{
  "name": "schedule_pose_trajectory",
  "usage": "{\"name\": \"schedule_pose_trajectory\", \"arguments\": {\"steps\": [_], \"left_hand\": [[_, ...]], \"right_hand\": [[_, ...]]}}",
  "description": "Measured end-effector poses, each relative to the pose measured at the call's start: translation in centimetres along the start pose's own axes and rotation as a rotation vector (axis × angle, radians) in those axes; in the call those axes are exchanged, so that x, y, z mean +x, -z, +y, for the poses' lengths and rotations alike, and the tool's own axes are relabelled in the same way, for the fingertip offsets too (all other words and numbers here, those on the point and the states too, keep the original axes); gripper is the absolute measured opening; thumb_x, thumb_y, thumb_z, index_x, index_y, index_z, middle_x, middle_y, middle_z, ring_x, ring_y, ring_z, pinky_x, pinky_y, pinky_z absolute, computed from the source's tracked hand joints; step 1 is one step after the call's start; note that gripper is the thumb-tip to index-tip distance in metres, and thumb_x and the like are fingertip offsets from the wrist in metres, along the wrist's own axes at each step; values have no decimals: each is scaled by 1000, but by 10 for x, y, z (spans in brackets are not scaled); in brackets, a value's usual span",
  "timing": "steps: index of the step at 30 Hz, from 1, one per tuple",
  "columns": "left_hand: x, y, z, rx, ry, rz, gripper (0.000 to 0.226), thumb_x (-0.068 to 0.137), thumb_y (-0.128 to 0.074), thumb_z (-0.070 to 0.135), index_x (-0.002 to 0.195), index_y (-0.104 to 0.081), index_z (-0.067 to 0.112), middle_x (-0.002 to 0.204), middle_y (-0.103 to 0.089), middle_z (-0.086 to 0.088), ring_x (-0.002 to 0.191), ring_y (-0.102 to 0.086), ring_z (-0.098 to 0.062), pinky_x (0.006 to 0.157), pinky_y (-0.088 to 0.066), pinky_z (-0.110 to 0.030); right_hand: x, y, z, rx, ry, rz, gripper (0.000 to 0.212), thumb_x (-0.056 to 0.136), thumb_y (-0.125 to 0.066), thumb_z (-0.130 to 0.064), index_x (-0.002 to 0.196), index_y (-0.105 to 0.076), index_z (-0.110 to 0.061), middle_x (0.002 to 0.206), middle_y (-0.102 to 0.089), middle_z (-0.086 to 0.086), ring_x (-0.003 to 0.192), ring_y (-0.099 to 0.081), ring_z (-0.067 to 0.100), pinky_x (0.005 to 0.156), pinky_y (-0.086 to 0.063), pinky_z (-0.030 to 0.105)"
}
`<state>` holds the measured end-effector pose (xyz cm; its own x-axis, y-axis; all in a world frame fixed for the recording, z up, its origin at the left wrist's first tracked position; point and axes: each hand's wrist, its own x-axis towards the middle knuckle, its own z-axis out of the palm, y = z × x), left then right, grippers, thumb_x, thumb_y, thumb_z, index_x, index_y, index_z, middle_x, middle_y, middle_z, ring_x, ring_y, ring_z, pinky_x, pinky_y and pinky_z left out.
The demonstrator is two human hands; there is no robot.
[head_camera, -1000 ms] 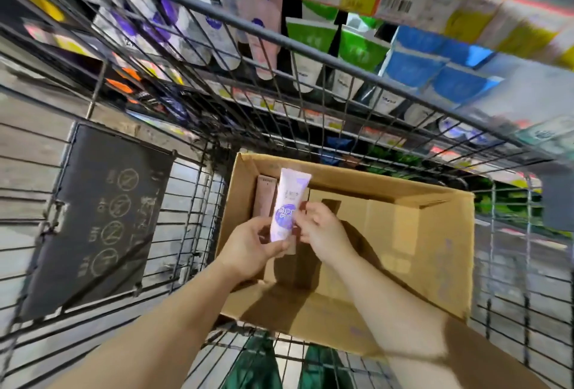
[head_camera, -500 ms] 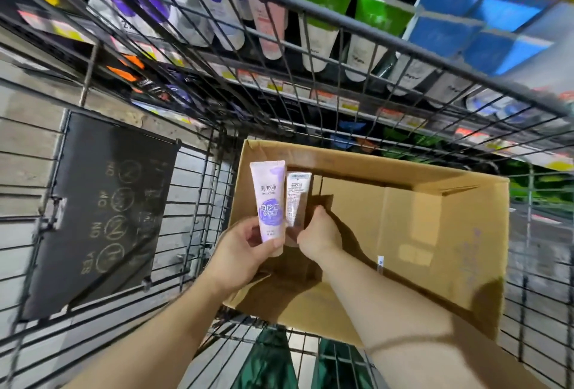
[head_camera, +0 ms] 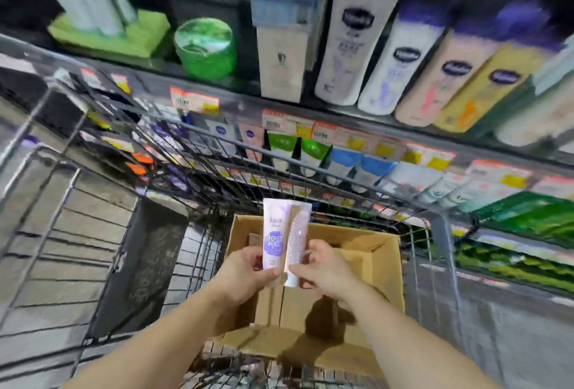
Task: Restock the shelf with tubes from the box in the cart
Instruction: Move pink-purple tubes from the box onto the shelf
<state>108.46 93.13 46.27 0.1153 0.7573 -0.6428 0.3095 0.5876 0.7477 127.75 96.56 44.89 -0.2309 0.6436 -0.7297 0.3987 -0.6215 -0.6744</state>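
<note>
— Both tubes now sit higher than half a second ago, lifted above the rim of the cardboard box, and the head view has tilted up to take in more shelving. Who has what?

— Left hand grips the lilac tube low on its body, thumb curled across the front. Right hand pinches the second tube near its cap end, fingers curled round it. The two tubes touch side by side, overlapping slightly.

— Which way do they lie?

— Long axes upright, crimped flat ends up, caps down by the palms — so the hands hold the bottoms and the tops are free. The shelf with its price tags lies ahead and above, past the far wire wall of the cart; neither hand looks clearly nearer, as I judge it.

— Materials?

— Soft glossy plastic tubes, flat-sealed at one end (the second shows its printed back, text too blurred to read). Matte brown corrugated box, mostly empty-looking inside, though shadow hides its floor. Thin metal grid for the cart. On the shelving, rigid bottles stand in a leaning row and a green round jar sits to the left.
</note>
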Motion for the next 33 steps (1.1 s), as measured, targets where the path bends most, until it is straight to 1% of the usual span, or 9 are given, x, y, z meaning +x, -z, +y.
{"name": "schedule_pose_trajectory", "arguments": {"steps": [3,6,11,13,16,20,24,30,33], "left_hand": [[-19,1,65,27,-173,-67,10,86,-72,15,96,-71,14,82,-72,0,70,-59,-16,61,-47,-28],[-33,-12,122,49,-293,-120,11,86,-70,6,92,-72,15,76,-72,5,65,-60,-3,59,-44,-14],[-56,-69,202,152,-492,-227,16,85,-72,14,102,-74,14,98,-75,4,84,-66,-3,75,-53,-23],[-59,-96,224,174,-541,-196,14,85,-74,20,99,-75,21,93,-75,9,82,-67,-2,76,-51,-23],[-62,-144,251,166,-500,-189,29,76,-78,35,102,-73,23,91,-76,5,81,-70,-16,72,-56,-38],[-79,-242,286,189,-554,-256,20,81,-77,23,100,-74,19,93,-76,-1,77,-66,-13,68,-50,-31],[-108,-363,318,157,-585,-308,31,60,-79,40,89,-75,29,89,-76,0,77,-64,-15,66,-48,-31],[-150,-496,378,203,-684,-367,10,78,-76,24,84,-75,32,95,-75,-2,86,-66,-23,81,-53,-46],[-158,-537,408,239,-731,-405,15,84,-74,24,96,-71,31,98,-75,11,93,-70,-14,87,-55,-41]], "right_hand": [[-46,31,-42,70,126,38,33,84,-72,-7,108,-52,-17,103,-68,8,80,-66,16,75,-56,42],[-88,61,-70,61,228,122,38,76,-80,-18,105,-56,-21,105,-71,2,89,-67,15,81,-56,40],[-160,121,-82,124,347,227,23,75,-79,-21,94,-69,-15,75,-71,-5,64,-66,4,65,-51,24],[-185,148,-74,241,365,275,41,67,-82,-29,101,-68,-12,87,-75,1,78,-69,12,74,-54,30],[-227,199,-52,359,380,309,17,85,-71,-13,101,-64,-11,95,-73,6,84,-69,19,80,-55,41],[-292,282,-5,346,459,423,8,90,-63,-2,93,-61,-10,75,-70,0,60,-65,8,51,-51,24],[-361,370,47,337,494,547,14,88,-65,-3,101,-62,-9,94,-71,6,79,-67,16,67,-55,27],[-458,478,101,276,524,729,29,85,-72,-9,110,-59,-12,104,-71,6,95,-68,21,84,-57,39],[-487,519,116,288,550,793,31,85,-70,-6,113,-58,-12,108,-70,7,93,-68,20,69,-56,25]]}}
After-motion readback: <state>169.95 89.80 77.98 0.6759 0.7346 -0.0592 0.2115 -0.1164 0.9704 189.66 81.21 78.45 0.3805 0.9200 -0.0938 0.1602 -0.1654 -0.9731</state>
